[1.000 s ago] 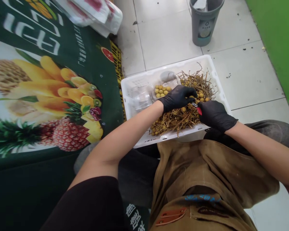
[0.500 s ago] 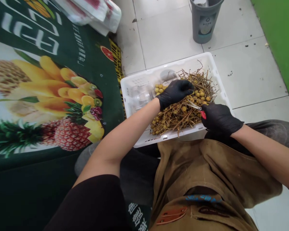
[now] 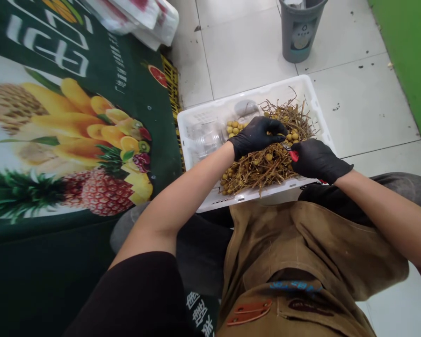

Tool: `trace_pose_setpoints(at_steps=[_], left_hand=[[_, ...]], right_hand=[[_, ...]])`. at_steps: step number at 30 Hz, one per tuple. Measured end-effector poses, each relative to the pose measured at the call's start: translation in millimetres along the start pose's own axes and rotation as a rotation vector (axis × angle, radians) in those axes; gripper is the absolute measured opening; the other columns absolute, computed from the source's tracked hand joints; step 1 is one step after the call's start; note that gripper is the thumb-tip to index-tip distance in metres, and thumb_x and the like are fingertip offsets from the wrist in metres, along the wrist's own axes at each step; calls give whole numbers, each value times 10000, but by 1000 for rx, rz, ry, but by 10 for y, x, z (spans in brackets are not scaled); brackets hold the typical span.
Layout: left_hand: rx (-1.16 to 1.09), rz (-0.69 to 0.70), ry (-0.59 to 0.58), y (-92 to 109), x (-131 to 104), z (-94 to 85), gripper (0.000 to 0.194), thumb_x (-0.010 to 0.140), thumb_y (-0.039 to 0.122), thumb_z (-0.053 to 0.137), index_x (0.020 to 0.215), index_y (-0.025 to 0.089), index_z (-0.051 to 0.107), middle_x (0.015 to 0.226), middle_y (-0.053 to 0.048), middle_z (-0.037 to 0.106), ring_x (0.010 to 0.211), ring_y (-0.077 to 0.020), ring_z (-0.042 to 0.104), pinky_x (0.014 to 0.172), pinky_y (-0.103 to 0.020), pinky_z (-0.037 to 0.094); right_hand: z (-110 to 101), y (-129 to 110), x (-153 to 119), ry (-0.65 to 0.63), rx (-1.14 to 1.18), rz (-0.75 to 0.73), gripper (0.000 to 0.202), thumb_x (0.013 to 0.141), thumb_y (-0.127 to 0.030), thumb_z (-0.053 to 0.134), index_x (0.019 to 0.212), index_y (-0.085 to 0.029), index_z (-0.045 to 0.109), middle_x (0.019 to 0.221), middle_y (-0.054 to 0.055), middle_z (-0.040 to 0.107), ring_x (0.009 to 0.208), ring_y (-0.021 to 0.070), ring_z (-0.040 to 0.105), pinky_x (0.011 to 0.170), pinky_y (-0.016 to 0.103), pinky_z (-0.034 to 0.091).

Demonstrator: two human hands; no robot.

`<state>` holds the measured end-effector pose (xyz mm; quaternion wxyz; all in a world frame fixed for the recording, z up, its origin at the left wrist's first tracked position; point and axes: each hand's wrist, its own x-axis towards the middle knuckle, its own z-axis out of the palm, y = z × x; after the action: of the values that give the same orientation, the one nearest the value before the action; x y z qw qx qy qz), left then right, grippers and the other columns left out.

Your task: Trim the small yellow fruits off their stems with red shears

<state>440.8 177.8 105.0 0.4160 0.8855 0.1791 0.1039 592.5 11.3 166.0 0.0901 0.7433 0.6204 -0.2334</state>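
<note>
My left hand: gloved in black, my left hand [image 3: 257, 135] lies on top of the pile of twiggy stems, its fingers curled down and pinching a stem with a small yellow fruit at the tips.
My right hand: my right hand [image 3: 314, 159], also in a black glove, is closed around the red handles of a pair of small snips [image 3: 290, 152]; the metal tip points toward my left fingertips and sits just beside them.
Snip blades: too small here for me to tell whether they are parted or closed.
Fruit on stems: the heap of brown branches with round yellow fruit [image 3: 266, 164] fills the right half of the white plastic crate [image 3: 199, 117], which rests across my lap.
Loose fruit: a small batch of picked yellow fruit [image 3: 234, 128] sits in a clear plastic container just left of my left hand, inside the same crate.
Empty tubs: more clear plastic containers [image 3: 205, 138] lie in the left part of the crate.
Apron: a brown apron [image 3: 301, 252] covers my lap below the crate.
Floor: pale tiles, with a grey bin [image 3: 299, 32] standing well beyond the crate.
To my left: a dark green banner [image 3: 73, 117] printed with pineapples, bananas and other fruit.
</note>
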Motion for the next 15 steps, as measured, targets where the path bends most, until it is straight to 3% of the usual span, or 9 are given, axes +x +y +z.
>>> trace_pose_setpoints(at_steps=[2,4,7,10,13,15], left_hand=[[-5,4,10,-10,18,-40,265,986,292,785,1187,151,884,1165,-117,904,1054,-252,826,1041,-415,652],[24,-24,98,-87,41,-135,282,1001,309,747,1196,146,869,1161,-118,896,1037,-250,811,1021,-414,650],[224,-136,240,-357,35,-362,240,952,275,715,1094,162,872,1067,-99,886,1008,-259,779,1034,-430,634],[417,-290,246,-698,-36,-538,172,835,223,721,932,195,860,888,-65,842,941,-273,749,1019,-436,626],[483,-376,236,-877,-73,-526,175,763,217,740,895,233,854,824,-51,807,922,-295,735,968,-438,630],[501,-338,285,-828,-22,-413,203,780,235,758,949,240,871,903,-71,827,980,-312,737,1004,-461,627]], right_hand=[[15,16,-18,1,-17,-2,282,1009,-260,645,1166,-189,870,1128,184,865,1030,327,809,836,377,559],[26,50,-62,-6,-47,5,266,1016,-274,639,1142,-190,858,1119,179,865,1031,321,811,821,365,544],[39,130,-156,-11,-88,39,311,1065,-323,593,1204,-191,837,1146,173,869,1034,318,819,802,357,517],[38,244,-226,5,-92,76,376,1091,-378,559,1302,-198,813,1175,171,871,1044,329,822,786,359,498],[-25,376,-232,71,-54,99,409,1050,-421,603,1340,-201,791,1181,168,873,1037,339,812,756,359,478],[-102,464,-208,138,-17,119,440,1041,-439,600,1351,-183,780,1177,180,870,1017,345,799,754,370,476]])
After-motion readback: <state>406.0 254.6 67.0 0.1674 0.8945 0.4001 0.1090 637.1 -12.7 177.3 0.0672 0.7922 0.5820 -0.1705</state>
